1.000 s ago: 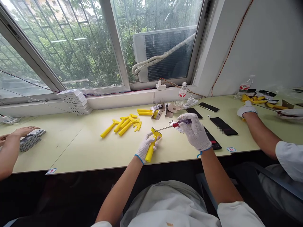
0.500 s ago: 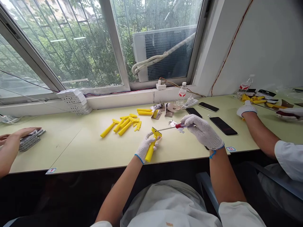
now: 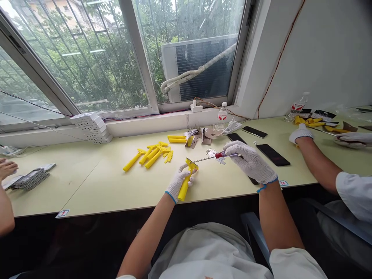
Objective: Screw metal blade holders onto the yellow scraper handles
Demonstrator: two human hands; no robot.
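Note:
My left hand (image 3: 180, 180), in a white knit glove, is closed around the handle of a yellow scraper (image 3: 184, 190), its wide head tilted up. In my gloved right hand (image 3: 246, 159) I grip a screwdriver (image 3: 220, 155) with a red and clear handle. Its thin shaft runs left to the scraper's head, where the tip appears to touch; the exact contact is too small to make out. Several yellow scrapers (image 3: 155, 157) lie to the left on the table, beside small flat yellow pieces (image 3: 168, 156). Small metal parts (image 3: 213, 153) are scattered behind the screwdriver.
Phones (image 3: 273, 154) lie right of my right hand. Cardboard pieces (image 3: 205, 137), more yellow handles (image 3: 177, 138) and a water bottle (image 3: 222, 115) stand near the window ledge. A co-worker's gloved hand (image 3: 302, 133) works at the right; another person's bare hand (image 3: 7, 169) is at far left.
My hands, the scraper and the screwdriver hold nearly the same pose. The person at far left has drawn a hand leftward off the grey stack. The view has shifted slightly.

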